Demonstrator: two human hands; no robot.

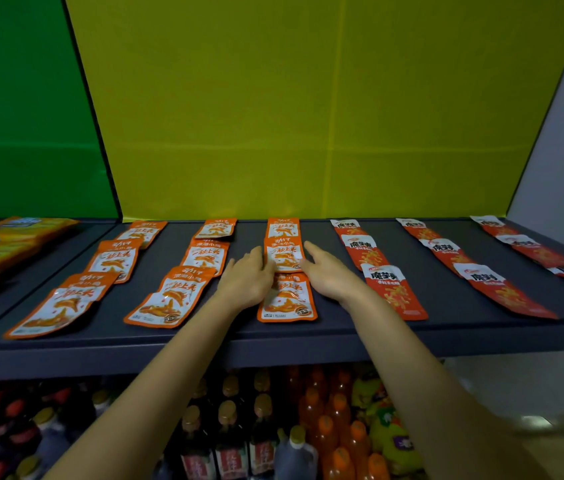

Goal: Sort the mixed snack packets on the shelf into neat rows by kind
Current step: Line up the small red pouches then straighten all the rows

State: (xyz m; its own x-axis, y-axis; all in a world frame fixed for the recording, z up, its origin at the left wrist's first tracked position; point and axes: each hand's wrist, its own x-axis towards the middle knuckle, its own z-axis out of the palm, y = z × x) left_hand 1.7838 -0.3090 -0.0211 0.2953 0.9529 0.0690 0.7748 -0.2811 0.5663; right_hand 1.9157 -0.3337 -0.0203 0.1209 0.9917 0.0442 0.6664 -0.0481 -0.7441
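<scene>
Bottles (260, 441) fill the level below a dark shelf (343, 336), whose bare front lip runs across the view. Two bare forearms reach up over that lip. On the shelf, orange-and-white packets (166, 299) lie in three front-to-back rows at left and centre, red packets (395, 292) in three rows at right, with bare strips between rows. The left hand (246, 279) and right hand (331, 273), fingers open and flat, flank the middle packet (284, 255) of the third orange row, gripping nothing. A yellow back panel (308, 116) closes the rear.

Head camera looks forward and down, close over the shelf (308, 337) front.
</scene>
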